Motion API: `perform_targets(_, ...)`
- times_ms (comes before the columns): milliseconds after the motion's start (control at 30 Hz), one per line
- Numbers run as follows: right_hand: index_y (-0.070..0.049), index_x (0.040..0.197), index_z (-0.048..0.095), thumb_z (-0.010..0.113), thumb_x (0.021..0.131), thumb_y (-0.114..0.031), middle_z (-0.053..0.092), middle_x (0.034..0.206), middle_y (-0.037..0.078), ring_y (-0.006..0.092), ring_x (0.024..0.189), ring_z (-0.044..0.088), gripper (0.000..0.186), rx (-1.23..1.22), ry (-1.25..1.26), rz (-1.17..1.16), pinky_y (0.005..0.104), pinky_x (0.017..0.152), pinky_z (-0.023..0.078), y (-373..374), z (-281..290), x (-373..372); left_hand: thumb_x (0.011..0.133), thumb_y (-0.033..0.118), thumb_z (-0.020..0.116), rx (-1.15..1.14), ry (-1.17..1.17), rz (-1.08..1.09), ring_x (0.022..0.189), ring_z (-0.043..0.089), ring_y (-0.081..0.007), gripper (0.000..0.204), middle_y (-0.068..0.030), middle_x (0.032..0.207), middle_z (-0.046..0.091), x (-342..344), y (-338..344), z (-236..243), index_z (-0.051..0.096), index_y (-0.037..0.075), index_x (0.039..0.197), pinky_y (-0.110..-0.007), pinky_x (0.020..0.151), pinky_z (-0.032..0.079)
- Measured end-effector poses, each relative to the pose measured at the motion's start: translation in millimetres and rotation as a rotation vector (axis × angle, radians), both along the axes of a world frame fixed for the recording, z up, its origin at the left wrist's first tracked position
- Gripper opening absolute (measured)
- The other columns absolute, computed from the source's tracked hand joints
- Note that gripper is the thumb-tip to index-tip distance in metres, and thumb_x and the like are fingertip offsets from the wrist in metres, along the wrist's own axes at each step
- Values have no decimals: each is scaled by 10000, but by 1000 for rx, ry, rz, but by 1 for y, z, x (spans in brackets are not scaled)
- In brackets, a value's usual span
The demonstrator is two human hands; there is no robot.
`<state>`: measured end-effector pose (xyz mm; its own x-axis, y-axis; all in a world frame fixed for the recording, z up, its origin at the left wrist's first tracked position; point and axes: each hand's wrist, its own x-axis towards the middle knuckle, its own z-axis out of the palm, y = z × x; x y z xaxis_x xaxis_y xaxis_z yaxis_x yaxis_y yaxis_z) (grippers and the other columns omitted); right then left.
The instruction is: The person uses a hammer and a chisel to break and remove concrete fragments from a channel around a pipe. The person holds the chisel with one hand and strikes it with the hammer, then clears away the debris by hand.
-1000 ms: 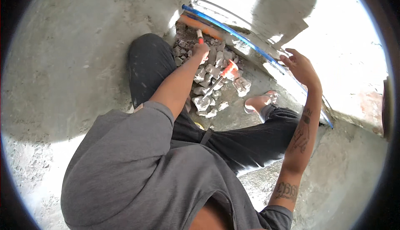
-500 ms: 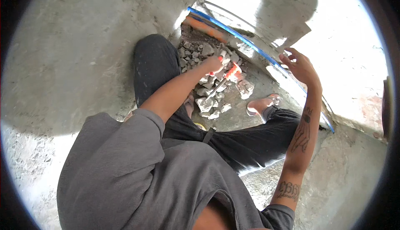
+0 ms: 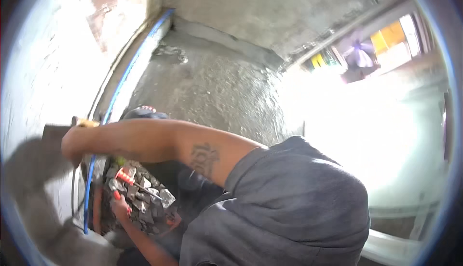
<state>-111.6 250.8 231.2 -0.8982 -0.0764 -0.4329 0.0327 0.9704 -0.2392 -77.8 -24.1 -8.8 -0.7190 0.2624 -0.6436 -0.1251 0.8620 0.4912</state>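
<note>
At the lower left, my left hand [image 3: 120, 209] is closed around a red-handled tool [image 3: 117, 195]; most of the tool is hidden by my fingers. Just above it, a chisel with a red hand guard [image 3: 126, 176] lies slantwise over broken grey rubble [image 3: 140, 203], its metal shaft against the stones. My right arm stretches leftward across the view. At its end my right hand [image 3: 76, 143] is at the wall ledge, beside a tan, wood-like piece [image 3: 87, 122] and a dark grey block shape. The back of the hand hides its fingers, so its grip does not show.
A blue pipe [image 3: 124, 80] runs along the foot of the wall on the left, over the rubble. Rough grey concrete [image 3: 217, 87] lies beyond my arm. Bright light comes through an opening [image 3: 357, 116] on the right, with coloured things past it.
The view has swung to the right. My right hand, raised with fingers apart, has reached out to the ledge past the pipe. My left hand still grips the red-handled tool by the rubble.
</note>
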Motion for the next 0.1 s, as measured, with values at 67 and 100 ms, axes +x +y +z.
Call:
perform_targets(67,-185,1296,574,625,829,-519,561,1324,46,297,1221,516,577,-83,-22,-118,633,974,390,7,3,2,901,251,564,-94,-52,-57,304,463,-196,256,-77,432,443,-18,-1,-6,553,-4,908,-349,281,337)
perform_targets(100,-185,1296,574,625,829,-519,561,1324,46,297,1221,516,577,-85,-12,-128,633,974,390,8,9,-3,894,264,586,-84,-49,-61,313,480,-209,318,-88,445,464,-32,-14,-15,525,40,1112,-340,279,346)
